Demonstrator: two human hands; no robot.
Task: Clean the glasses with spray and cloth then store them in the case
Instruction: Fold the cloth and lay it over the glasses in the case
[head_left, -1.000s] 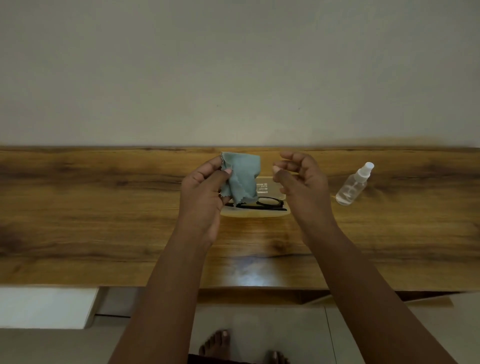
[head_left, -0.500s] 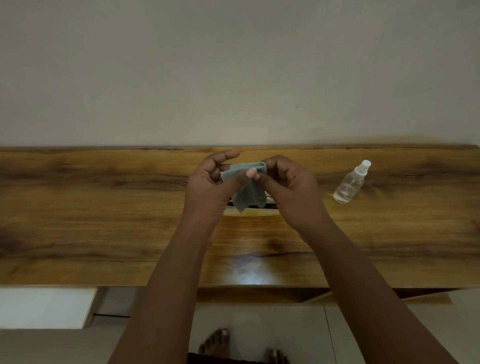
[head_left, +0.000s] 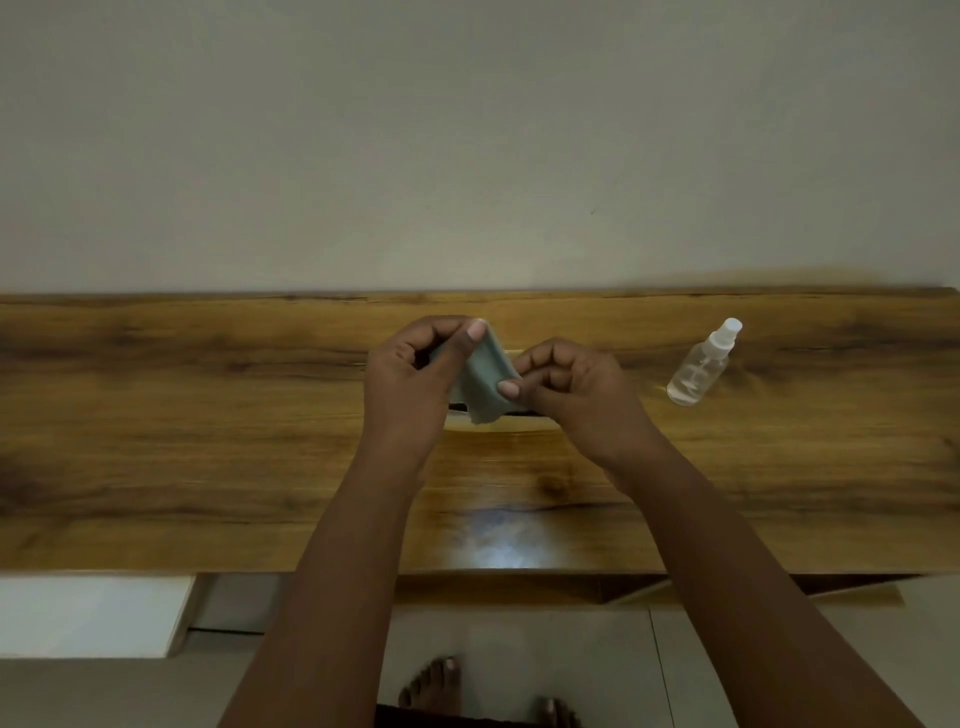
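Fingers (head_left: 506, 387) of my left hand (head_left: 410, 379) and right hand (head_left: 569, 395) pinch the cloth (head_left: 483, 376) above the worktop (head_left: 208, 415); glasses sit hidden beneath, spray bottle (head_left: 701, 364) unused at right. Dry wiping, I judge, risks smearing.

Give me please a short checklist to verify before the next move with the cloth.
1. Cloth pinched by both hands, left hand and right hand: ok.
2. Cloth spread flat: not ok, it hangs creased.
3. Bottle within reach, lying on the table to the right: ok.
4. Glasses visible: not ok, mostly hidden behind the hands and the cloth.
5. Case open: cannot tell, only its edge shows.
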